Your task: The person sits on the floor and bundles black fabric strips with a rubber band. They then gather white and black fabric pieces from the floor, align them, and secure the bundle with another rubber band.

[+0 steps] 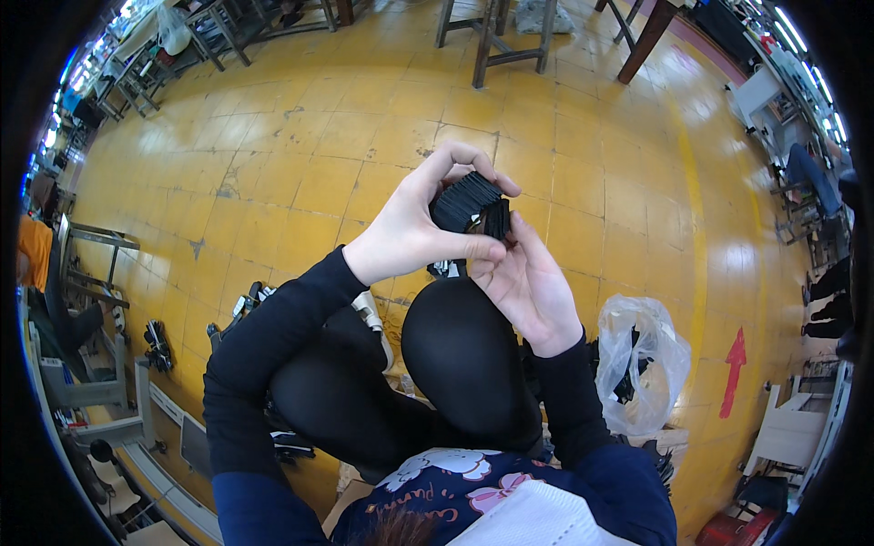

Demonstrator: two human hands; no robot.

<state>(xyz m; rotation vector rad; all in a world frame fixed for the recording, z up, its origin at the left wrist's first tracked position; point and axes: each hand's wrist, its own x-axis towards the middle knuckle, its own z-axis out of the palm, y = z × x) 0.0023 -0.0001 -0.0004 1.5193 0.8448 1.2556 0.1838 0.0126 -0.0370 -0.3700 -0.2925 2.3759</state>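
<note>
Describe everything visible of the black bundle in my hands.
The black bundle is a compact stack of thin, closely layered pieces, their edges forming fine ridges; the material looks matte, possibly fabric. A small pale spot shows near its lower edge. It tilts above the yellow floor, gripped by the left hand, the right hand at its right side.

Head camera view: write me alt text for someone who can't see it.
A stack of thin, flat black pieces is in the grip of a seated person's bare left hand, with the bare right hand beside it, above two black-clad knees. Below is a yellow tiled floor, with a translucent plastic bag to the right and a red arrow farther right.
</note>
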